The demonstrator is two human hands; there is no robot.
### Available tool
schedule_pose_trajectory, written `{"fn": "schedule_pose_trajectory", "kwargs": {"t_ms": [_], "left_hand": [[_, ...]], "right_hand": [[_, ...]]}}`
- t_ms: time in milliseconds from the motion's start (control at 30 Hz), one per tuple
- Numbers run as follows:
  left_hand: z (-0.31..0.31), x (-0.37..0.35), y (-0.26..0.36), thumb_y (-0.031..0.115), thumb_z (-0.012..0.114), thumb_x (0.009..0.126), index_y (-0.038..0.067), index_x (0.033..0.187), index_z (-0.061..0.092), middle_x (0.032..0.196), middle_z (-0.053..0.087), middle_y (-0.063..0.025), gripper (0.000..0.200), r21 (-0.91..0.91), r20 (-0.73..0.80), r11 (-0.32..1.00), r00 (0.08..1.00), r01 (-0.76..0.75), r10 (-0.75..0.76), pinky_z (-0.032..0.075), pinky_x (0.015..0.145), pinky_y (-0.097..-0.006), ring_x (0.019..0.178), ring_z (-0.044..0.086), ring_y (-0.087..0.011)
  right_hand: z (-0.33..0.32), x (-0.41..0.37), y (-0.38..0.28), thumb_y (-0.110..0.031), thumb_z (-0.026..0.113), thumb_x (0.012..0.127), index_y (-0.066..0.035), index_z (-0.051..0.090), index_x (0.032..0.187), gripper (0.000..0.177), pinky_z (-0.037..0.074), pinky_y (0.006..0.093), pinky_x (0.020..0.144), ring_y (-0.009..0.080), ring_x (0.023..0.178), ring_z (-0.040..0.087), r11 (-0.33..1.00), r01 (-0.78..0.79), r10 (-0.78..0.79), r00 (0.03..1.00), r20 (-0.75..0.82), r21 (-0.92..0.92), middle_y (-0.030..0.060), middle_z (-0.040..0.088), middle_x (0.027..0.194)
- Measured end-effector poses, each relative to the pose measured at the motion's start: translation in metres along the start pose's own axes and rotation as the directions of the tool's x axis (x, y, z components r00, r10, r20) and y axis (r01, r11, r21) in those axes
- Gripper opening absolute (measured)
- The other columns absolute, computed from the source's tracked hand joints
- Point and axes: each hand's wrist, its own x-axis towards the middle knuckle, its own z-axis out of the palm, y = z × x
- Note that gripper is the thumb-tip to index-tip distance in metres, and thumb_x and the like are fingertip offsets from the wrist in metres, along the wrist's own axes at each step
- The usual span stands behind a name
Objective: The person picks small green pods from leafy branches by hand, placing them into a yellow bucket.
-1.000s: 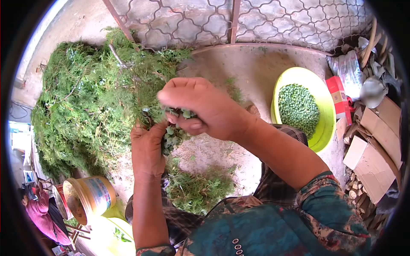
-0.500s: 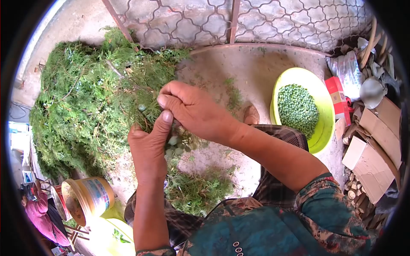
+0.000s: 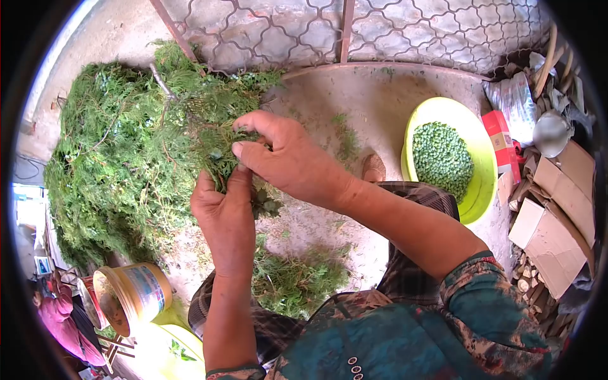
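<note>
My left hand [image 3: 225, 202] is closed round a leafy green sprig [image 3: 218, 152] with its thumb and fingers, just in front of the big green branch pile [image 3: 114, 171]. Above and to the right of it, my right hand [image 3: 285, 155] pinches the upper part of the same sprig, thumb against fingers. The two hands almost touch. Small pale berries show among the leaves between them. To the right, a yellow-green basin [image 3: 486, 183] holds a heap of small green berries [image 3: 442, 158].
Loose greenery [image 3: 297, 282] lies on the floor between my knees. At lower left are a yellow bucket [image 3: 142, 291], another yellow-green basin [image 3: 193, 342] and a person in pink [image 3: 60, 320]. Cardboard [image 3: 551, 247] and a red box [image 3: 499, 139] are at right; a metal lattice [image 3: 411, 31] is behind.
The sprig has shifted in my fingers, with more leaves bunched between my hands. The round berries seen below my hands are now out of sight. My right hand has moved slightly.
</note>
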Motion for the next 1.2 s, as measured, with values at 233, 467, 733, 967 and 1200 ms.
{"fn": "schedule_pose_trajectory", "kwargs": {"t_ms": [233,467,733,967,1200], "left_hand": [[-0.005,0.008,0.005,0.007,0.061,0.081,0.006,0.09,0.057,0.069,0.057,0.0004,0.01,-0.191,-0.029,0.942,0.958,0.276,-0.286,0.04,0.047,-0.0199,0.052,0.048,-0.0056],[-0.009,0.001,0.014,0.016,0.066,0.08,0.008,0.085,0.054,0.06,0.052,0.001,0.014,-0.04,0.038,0.967,0.967,0.252,-0.25,0.046,0.052,-0.0228,0.051,0.048,-0.0077],[-0.008,-0.003,-0.003,0.008,0.055,0.085,0.006,0.088,0.053,0.066,0.052,0.0037,0.005,0.077,0.155,0.994,0.984,0.073,-0.084,0.037,0.05,-0.0176,0.054,0.045,-0.0032],[-0.009,-0.003,0.006,0.023,0.052,0.087,0.003,0.093,0.055,0.081,0.06,-0.0048,0.02,-0.042,0.17,0.961,0.95,0.273,-0.263,0.048,0.068,-0.0303,0.072,0.058,-0.0163],[-0.005,0.013,-0.008,0.029,0.053,0.09,0.002,0.088,0.056,0.078,0.06,-0.0038,0.027,-0.157,0.006,0.954,0.966,0.255,-0.257,0.046,0.066,-0.0267,0.066,0.055,-0.0127]], "right_hand": [[-0.008,0.008,0.004,-0.018,0.056,0.081,0.004,0.054,0.1,0.029,0.044,0.0285,0.061,0.0156,0.066,0.054,0.997,0.008,-0.022,0.985,-0.174,-0.081,0.0088,0.058,0.073],[-0.034,0.02,-0.022,-0.022,0.058,0.077,0.0,0.06,0.088,0.025,0.046,0.0338,0.069,0.0258,0.071,0.059,0.987,0.148,-0.152,0.986,-0.068,-0.063,0.0148,0.061,0.077],[-0.016,0.007,-0.009,-0.023,0.057,0.074,-0.004,0.057,0.077,0.02,0.046,0.0442,0.061,0.0379,0.069,0.058,0.848,0.351,-0.285,0.934,0.217,-0.397,0.0178,0.059,0.069],[-0.018,0.003,-0.008,-0.018,0.054,0.076,-0.007,0.053,0.071,0.012,0.048,0.0409,0.056,0.0322,0.064,0.061,0.663,0.467,-0.416,0.88,0.232,-0.585,0.0132,0.059,0.064],[-0.017,-0.006,-0.003,-0.015,0.057,0.074,-0.009,0.051,0.076,0.009,0.045,0.038,0.05,0.027,0.06,0.059,0.562,0.498,-0.37,0.865,0.338,-0.661,0.0072,0.058,0.066]]}}
